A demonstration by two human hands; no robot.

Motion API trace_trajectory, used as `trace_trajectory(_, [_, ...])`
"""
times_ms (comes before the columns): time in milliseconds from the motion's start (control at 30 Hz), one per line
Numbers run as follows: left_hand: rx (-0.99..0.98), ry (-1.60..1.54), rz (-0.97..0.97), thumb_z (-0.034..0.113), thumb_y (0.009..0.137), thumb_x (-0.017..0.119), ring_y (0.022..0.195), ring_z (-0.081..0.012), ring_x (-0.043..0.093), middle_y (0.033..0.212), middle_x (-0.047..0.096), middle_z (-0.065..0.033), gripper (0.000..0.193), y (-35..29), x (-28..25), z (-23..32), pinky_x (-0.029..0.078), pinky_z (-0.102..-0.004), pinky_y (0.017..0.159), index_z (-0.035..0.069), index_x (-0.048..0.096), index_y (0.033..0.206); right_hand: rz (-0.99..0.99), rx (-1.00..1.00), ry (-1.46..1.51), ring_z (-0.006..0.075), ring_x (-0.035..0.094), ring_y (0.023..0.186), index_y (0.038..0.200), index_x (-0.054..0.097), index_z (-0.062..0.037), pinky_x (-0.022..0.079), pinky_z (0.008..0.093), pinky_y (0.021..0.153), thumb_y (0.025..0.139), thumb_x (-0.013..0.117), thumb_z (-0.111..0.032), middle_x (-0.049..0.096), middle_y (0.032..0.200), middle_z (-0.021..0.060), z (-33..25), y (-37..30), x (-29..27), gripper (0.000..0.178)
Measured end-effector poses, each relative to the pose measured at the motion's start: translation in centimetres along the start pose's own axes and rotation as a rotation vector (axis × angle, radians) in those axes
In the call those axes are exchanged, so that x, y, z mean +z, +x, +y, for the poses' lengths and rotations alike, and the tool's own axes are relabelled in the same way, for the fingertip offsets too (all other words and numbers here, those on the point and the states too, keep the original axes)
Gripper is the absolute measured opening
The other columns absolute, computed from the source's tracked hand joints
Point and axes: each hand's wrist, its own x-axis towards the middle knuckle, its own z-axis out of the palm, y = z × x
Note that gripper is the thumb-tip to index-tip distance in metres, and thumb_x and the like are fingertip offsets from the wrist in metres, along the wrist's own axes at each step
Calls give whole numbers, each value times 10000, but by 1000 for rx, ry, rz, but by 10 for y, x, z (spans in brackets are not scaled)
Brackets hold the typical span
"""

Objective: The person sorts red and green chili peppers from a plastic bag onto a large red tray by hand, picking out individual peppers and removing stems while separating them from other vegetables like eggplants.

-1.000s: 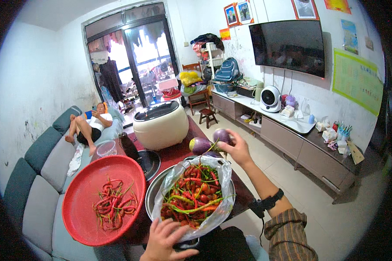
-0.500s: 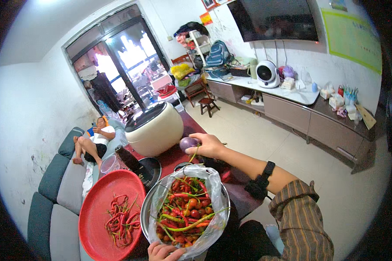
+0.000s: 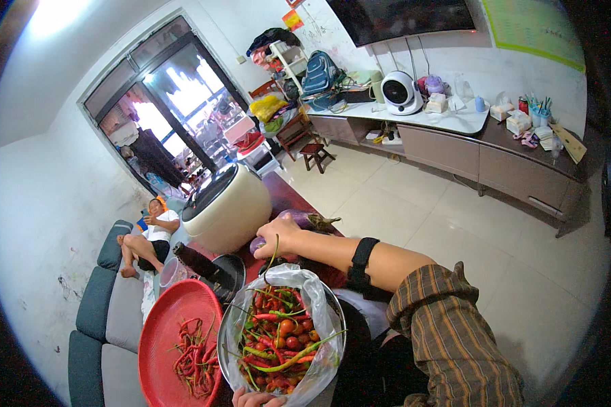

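My right hand [image 3: 278,235] is closed round a purple eggplant [image 3: 257,245], low over the dark red table. Just behind it lies another purple eggplant [image 3: 310,219] with a brownish-green stem end. At the lower edge, the fingers of my left hand [image 3: 256,399] curl over the near edge of a clear plastic bag [image 3: 322,295]. That bag lines a metal bowl [image 3: 341,319] and holds red and green chili peppers [image 3: 278,349] and small red tomatoes [image 3: 286,327]. To its left, a round red tray [image 3: 157,339] carries thin red chilies [image 3: 195,359].
A cream, dark-topped appliance [image 3: 234,207] stands on the table [image 3: 286,195], with a dark bottle-like object [image 3: 200,261] and a clear plastic tub [image 3: 174,273] nearer. A person [image 3: 153,230] reclines on the grey sofa [image 3: 125,305]. A low cabinet [image 3: 448,152] lines the right wall.
My right hand has come down and left with the eggplant, toward the table. Another eggplant now shows behind it. My left hand stays at the bag's edge; the whole view has shifted.
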Motion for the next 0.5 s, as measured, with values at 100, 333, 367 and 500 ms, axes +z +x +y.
trace_trajectory(100, [-13, 6, 8, 441, 588, 718, 883, -303, 507, 943, 568, -128, 571, -3, 2, -1, 339, -430, 825, 44, 618, 985, -23, 44, -45, 318, 577, 957, 958, 663, -91, 332, 505, 862, 619, 601, -448, 645, 934, 157, -2, 2, 5, 496])
trace_trajectory(333, [-34, 23, 20, 454, 589, 709, 883, -295, 508, 949, 573, -122, 579, -7, 4, -1, 339, -425, 824, 48, 620, 992, -31, -9, 70, 313, 609, 856, 788, 698, -152, 402, 509, 805, 671, 564, -345, 657, 903, 111, 8, 13, 16, 262])
trace_trajectory(367, [-35, 24, 27, 454, 591, 709, 884, -296, 508, 950, 573, -123, 578, -7, 5, 0, 340, -426, 824, 48, 621, 993, 146, -50, 225, 311, 570, 947, 870, 683, -171, 380, 540, 813, 695, 564, -393, 643, 918, 114, 15, 19, 16, 307])
trace_trajectory(500, [-29, -11, 49, 458, 599, 706, 887, -300, 506, 949, 575, -127, 574, -2, 8, -1, 342, -430, 819, 45, 622, 989, 355, 251, 5, 329, 466, 1111, 1259, 458, -208, 342, 501, 943, 605, 651, -586, 564, 1126, 127, 57, 9, -13, 780])
